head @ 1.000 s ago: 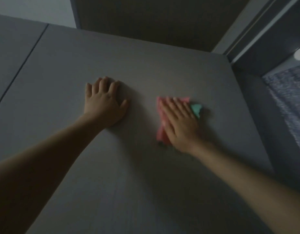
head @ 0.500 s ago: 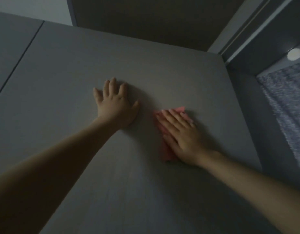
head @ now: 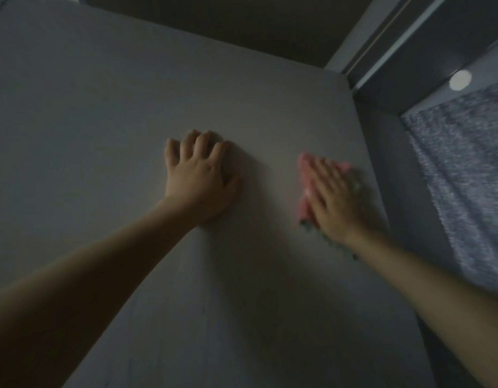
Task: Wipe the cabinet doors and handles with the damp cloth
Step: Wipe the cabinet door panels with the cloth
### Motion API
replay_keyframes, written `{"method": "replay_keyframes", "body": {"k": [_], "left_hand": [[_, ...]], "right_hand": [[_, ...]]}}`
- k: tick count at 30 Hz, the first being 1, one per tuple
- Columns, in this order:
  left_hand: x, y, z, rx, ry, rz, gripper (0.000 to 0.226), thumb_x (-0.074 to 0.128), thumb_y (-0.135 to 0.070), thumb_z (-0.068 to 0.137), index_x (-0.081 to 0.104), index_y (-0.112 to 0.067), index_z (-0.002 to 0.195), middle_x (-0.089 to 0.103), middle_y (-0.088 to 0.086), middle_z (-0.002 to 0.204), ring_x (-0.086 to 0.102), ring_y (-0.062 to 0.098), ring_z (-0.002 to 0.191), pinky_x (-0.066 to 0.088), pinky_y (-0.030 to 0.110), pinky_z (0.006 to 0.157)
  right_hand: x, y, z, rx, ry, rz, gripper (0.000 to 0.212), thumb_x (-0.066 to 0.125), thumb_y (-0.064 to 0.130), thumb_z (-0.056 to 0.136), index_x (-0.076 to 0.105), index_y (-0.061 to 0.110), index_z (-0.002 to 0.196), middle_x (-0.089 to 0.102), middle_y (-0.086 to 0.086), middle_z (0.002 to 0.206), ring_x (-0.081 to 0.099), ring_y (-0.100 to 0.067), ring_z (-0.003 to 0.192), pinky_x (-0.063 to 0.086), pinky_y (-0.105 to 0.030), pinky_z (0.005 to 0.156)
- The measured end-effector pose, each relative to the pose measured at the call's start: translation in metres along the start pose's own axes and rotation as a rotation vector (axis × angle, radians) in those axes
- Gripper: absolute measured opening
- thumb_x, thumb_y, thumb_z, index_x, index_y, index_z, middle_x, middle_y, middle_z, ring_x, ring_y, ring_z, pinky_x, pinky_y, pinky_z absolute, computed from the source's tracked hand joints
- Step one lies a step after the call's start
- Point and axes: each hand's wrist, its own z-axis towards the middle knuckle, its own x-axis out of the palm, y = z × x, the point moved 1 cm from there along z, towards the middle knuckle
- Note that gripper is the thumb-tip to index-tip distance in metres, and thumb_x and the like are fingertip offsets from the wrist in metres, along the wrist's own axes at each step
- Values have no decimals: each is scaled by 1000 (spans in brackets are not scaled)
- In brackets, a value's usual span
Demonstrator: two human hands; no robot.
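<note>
A plain grey cabinet door [head: 130, 107] fills most of the view in dim light. My right hand [head: 333, 197] lies flat with straight fingers on a pink cloth [head: 305, 189] and presses it against the door near its right edge. A greenish part of the cloth shows under my wrist. My left hand [head: 198, 176] rests on the bare door to the left of the cloth, palm down, with its fingertips bent against the surface. No handle is in sight.
The door's right edge [head: 365, 152] runs beside a darker recess. A blue-grey patterned curtain [head: 463, 175] hangs at the right, with a small round light [head: 460, 79] above it. A dark panel [head: 214, 21] sits over the door's top edge.
My right hand has slid the cloth to the right and slightly up the door. The left hand stays planted, with its fingers now more bent. The view has shifted leftward across the door.
</note>
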Motion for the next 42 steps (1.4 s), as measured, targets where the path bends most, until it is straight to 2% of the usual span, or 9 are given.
{"method": "replay_keyframes", "body": {"k": [4,9,11,18,25,30,32,38,42], "left_hand": [[1,-3,2,-5,34,1,67,39,-59,84,37,-21,140,29,8,147,13,30,141,2,51,114],[0,1,4,21,32,44,66,44,-58,85,37,-22,140,31,8,147,16,31,140,7,49,112],[-1,2,3,22,29,44,68,41,-60,83,38,-23,140,32,8,147,18,32,140,8,49,112],[-2,1,2,10,45,34,73,35,-63,79,39,-23,140,32,8,147,18,31,140,8,49,112],[-3,2,3,10,61,40,78,34,-61,72,39,-23,140,34,9,145,20,32,139,9,49,112],[-3,1,1,14,76,33,77,32,-61,74,38,-23,140,32,9,146,18,32,140,7,49,112],[-3,1,1,9,85,37,77,31,-61,74,37,-22,141,31,10,147,17,32,141,7,50,112],[-1,0,-2,16,74,39,77,28,-62,78,35,-21,143,28,10,151,15,32,142,4,51,114],[-6,1,-3,14,108,13,77,27,-61,78,33,-23,145,25,9,153,12,29,143,1,48,114]], "right_hand": [[5,-20,41,404,18,-25,80,3,53,84,28,13,149,29,-11,154,27,-27,142,11,-37,118],[-6,48,-39,-102,16,48,60,18,46,99,33,13,147,36,-8,151,32,-26,140,20,-42,116],[-9,32,-46,-151,45,59,61,15,48,99,32,14,146,36,-8,151,31,-25,140,18,-41,115],[-3,-21,21,402,82,-40,85,5,62,78,28,22,149,23,-16,155,21,-37,142,7,-44,117],[-12,5,-55,-57,20,-13,62,21,53,98,36,17,145,37,-20,148,32,-37,135,19,-47,112],[-5,-27,6,307,55,-68,72,14,56,88,29,21,149,30,-15,153,30,-36,139,13,-45,118],[-5,-10,0,322,39,-48,72,15,55,88,30,18,148,32,-17,152,31,-39,138,17,-50,116],[-17,22,-63,-143,94,3,60,23,51,96,31,20,147,33,-10,152,29,-33,141,16,-46,116],[-10,-4,-2,312,50,-29,73,15,56,87,31,20,148,31,-12,153,29,-36,140,12,-44,118]]}}
